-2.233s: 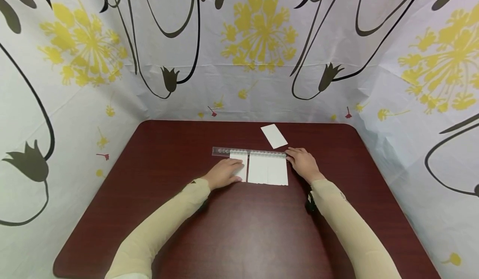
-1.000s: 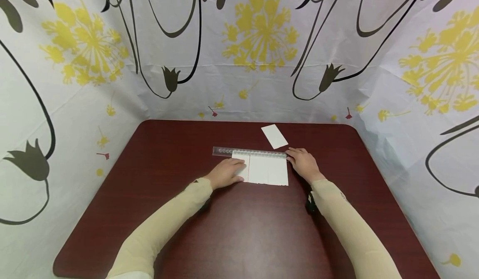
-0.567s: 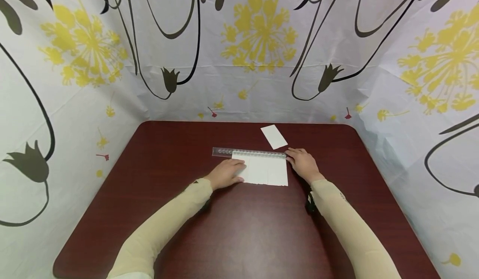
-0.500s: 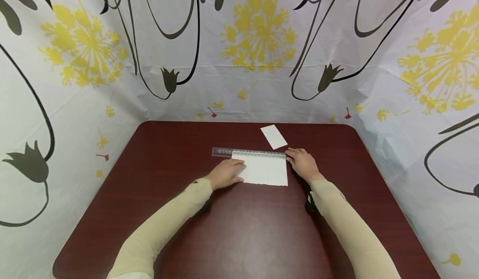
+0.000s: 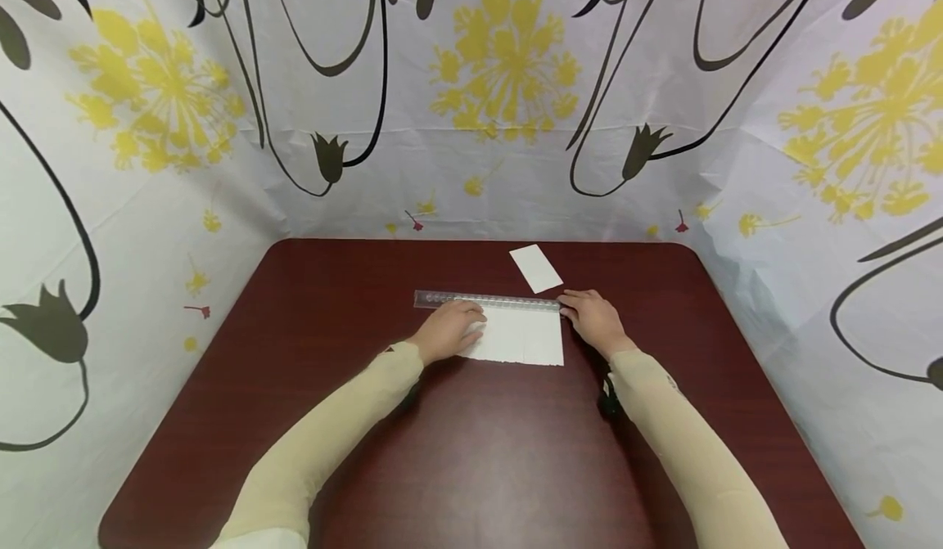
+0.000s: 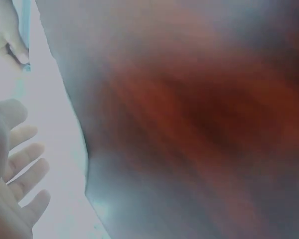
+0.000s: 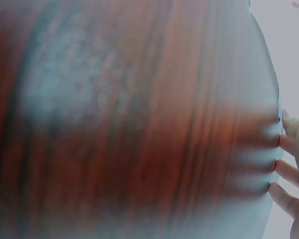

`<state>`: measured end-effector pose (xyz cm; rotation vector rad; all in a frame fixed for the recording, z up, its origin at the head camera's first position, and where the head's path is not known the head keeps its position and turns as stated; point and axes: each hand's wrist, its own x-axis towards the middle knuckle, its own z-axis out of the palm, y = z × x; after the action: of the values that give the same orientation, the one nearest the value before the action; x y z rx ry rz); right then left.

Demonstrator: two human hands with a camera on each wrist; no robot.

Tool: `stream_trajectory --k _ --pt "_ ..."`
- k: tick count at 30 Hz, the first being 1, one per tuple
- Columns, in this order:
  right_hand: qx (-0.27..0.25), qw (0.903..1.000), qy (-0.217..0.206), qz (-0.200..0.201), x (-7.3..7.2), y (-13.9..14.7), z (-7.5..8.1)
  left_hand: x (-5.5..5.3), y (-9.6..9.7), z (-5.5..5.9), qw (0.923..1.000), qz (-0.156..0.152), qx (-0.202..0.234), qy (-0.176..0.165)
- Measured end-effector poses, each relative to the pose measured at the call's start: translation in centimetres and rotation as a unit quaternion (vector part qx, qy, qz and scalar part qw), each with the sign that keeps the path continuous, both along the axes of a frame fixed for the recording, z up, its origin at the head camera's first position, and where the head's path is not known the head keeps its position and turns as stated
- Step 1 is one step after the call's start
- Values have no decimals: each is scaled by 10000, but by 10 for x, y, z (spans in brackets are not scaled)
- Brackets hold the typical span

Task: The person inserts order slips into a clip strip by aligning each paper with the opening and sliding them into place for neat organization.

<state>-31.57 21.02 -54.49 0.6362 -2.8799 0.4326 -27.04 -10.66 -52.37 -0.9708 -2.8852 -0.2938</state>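
Note:
In the head view, a clear ruler (image 5: 435,298) lies across the dark red table (image 5: 471,451), along the far ends of several white paper strips (image 5: 519,335) set side by side. My right hand (image 5: 595,321) holds the ruler's right end, its fingertips beside the strips' upper right corner. The left hand (image 5: 446,330) lies over the leftmost strip, covering most of it, with fingers extended toward the ruler. In the left wrist view, the left hand's fingers (image 6: 25,181) are spread and relaxed. The right wrist view shows right-hand fingers (image 7: 289,172) with their tips down at the tabletop.
Another white strip (image 5: 536,268) lies at an angle beyond the ruler, near the table's far edge. A white curtain (image 5: 412,107) with yellow and grey plant prints hangs around the table's back and sides.
The leftmost strip has slid right, closing the dark gap beside it. The left hand has then moved up toward the ruler. The right hand and the ruler have stayed put.

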Motion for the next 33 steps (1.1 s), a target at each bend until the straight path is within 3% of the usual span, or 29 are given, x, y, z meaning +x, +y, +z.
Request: stream_trajectory --k 8,22,25,30,33 --pt "-78 9996 274 42 -3 0 -3 -14 28 14 9992 321 215 -73" --pt "34 9999 -17 -133 -4 0 -3 -44 85 28 9971 708 78 -256" --pt "75 9998 -74 -158 -4 -1 -3 -50 98 29 9934 1121 73 -214" --pt "102 9998 -96 -120 -5 -2 -3 -58 111 33 9782 2032 272 -322" --pt "115 9999 -67 -106 -6 0 -4 -62 115 35 9710 2321 336 -456"
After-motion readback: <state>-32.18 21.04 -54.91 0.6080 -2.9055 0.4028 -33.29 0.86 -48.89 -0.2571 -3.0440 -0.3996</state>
